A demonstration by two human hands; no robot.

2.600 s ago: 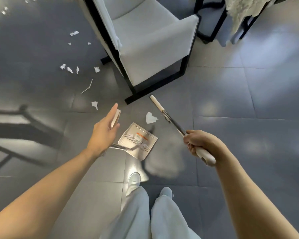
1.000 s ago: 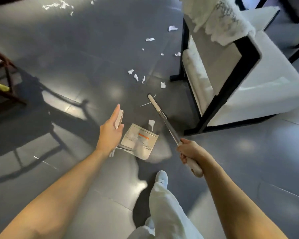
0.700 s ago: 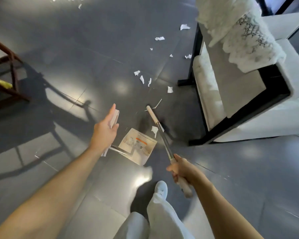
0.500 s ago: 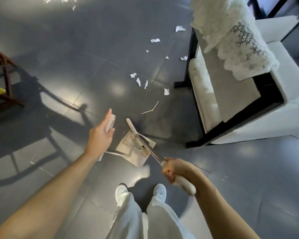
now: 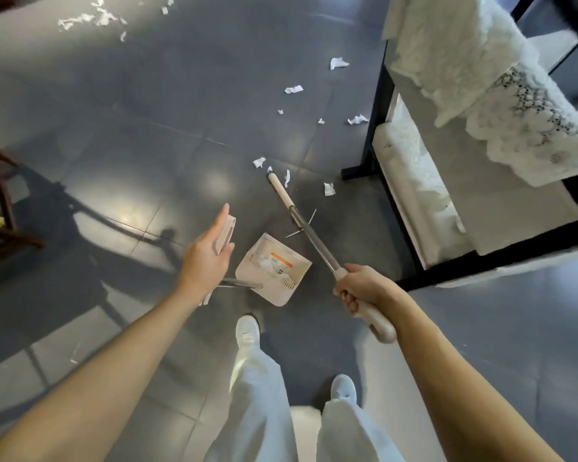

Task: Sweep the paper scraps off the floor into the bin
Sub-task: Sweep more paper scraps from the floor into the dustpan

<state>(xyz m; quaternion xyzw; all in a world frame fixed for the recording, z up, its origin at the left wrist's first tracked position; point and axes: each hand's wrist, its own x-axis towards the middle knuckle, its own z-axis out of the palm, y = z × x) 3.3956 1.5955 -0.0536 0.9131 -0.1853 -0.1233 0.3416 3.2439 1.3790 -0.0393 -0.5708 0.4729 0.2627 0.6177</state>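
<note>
Nearest in, pale trousers (image 5: pixel 257 395) and white shoes (image 5: pixel 247 328), feet planted. The left hand (image 5: pixel 207 261) has the dustpan (image 5: pixel 274 271) by its upright beige grip, pinched between thumb and fingers, with the pan flat on the floor (image 5: pixel 131 161). The right hand (image 5: pixel 364 291) is clenched round the rounded beige end of the broom (image 5: pixel 312 235).

And here's the change: half a second ago the broom's tip was down over the pan, and now it's out far, in among the next paper scraps (image 5: pixel 329 189). One crumpled scrap lies in the pan, so that one's collected, I'd say. Plenty left, though, and no bin in sight.

The pan is pale plastic with comb teeth and an orange label. The broom shaft is shiny metal, the floor glossy grey tile. The scraps are torn, crinkled and white, trailing far toward the black-framed armchair (image 5: pixel 379 95) and its lace throw (image 5: pixel 531 121).
</note>
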